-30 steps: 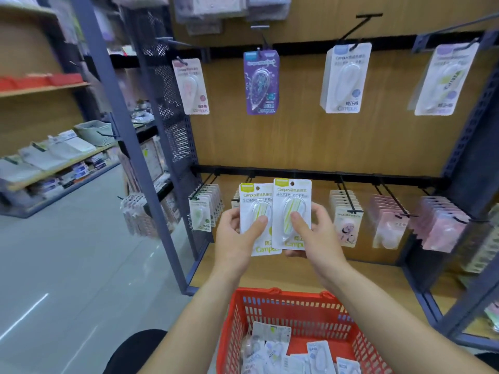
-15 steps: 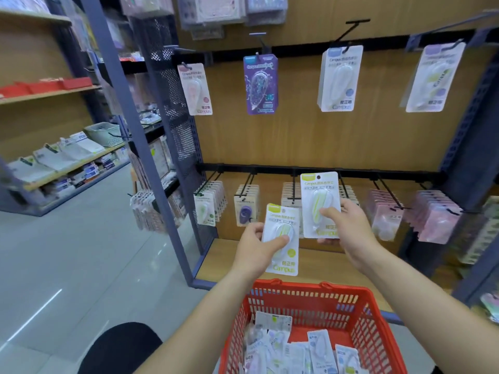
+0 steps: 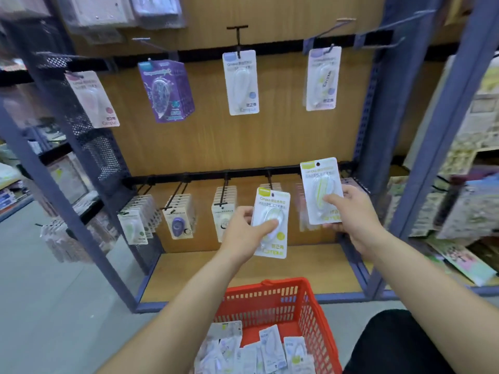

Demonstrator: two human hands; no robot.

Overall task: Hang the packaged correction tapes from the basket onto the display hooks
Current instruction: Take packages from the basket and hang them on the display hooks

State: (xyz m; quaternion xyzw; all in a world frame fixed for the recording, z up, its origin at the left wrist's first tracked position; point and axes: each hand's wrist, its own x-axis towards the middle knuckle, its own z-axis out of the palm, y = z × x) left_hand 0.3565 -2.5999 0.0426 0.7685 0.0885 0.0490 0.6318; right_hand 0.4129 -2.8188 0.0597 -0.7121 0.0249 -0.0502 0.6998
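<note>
Your fingers grasp two packs: left hand [image 3: 240, 233] pinches a green correction tape [image 3: 271, 222], right hand [image 3: 351, 214] another pack [image 3: 321, 190], above the red basket [image 3: 272, 295].

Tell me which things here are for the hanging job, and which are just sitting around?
For the job:
- yellow-green pack in right hand
- second pack in left hand
- red basket of packs
- display hooks

Just around:
- purple pack, already hung
- side shelf goods
</note>
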